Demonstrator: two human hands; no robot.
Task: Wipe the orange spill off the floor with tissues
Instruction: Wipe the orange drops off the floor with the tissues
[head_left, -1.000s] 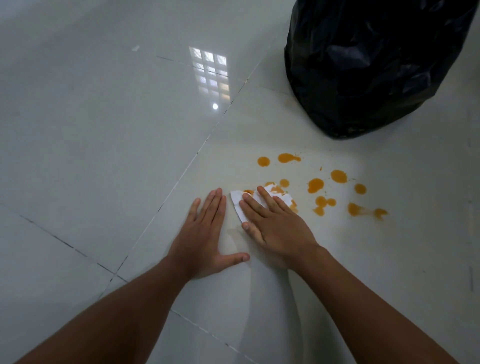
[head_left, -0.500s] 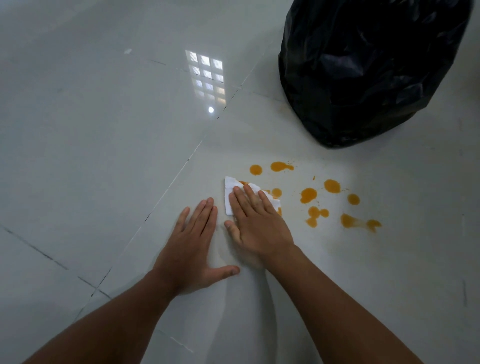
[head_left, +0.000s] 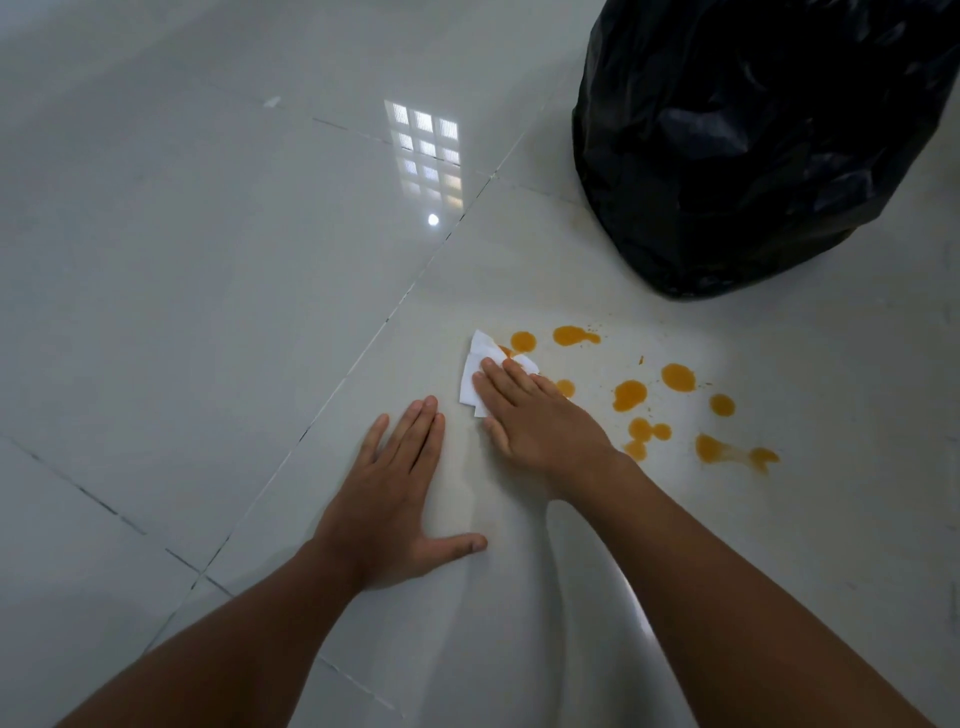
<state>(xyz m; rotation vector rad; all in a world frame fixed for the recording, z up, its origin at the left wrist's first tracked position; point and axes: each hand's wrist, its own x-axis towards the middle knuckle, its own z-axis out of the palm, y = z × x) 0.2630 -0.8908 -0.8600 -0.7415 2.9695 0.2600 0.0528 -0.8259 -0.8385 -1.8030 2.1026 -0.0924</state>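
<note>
Several orange drops of the spill (head_left: 629, 395) lie scattered on the glossy white tile floor (head_left: 208, 291), spreading to the right of my hands. My right hand (head_left: 535, 415) lies flat, fingers pressing a white tissue (head_left: 475, 371) onto the floor at the spill's left end; the tissue's far edge carries an orange stain and touches one drop. To the left, my left hand (head_left: 397, 493) rests palm down on the bare tile with fingers spread, holding nothing.
A large black rubbish bag (head_left: 753, 140) stands on the floor behind the spill at the upper right. Dark grout lines run diagonally across the tiles left of my hands. A window reflection shines on the floor farther back.
My right hand has slid the tissue forward and to the left across the spill's left end; the drops there have smeared away. My left hand has stayed flat on the tile.
</note>
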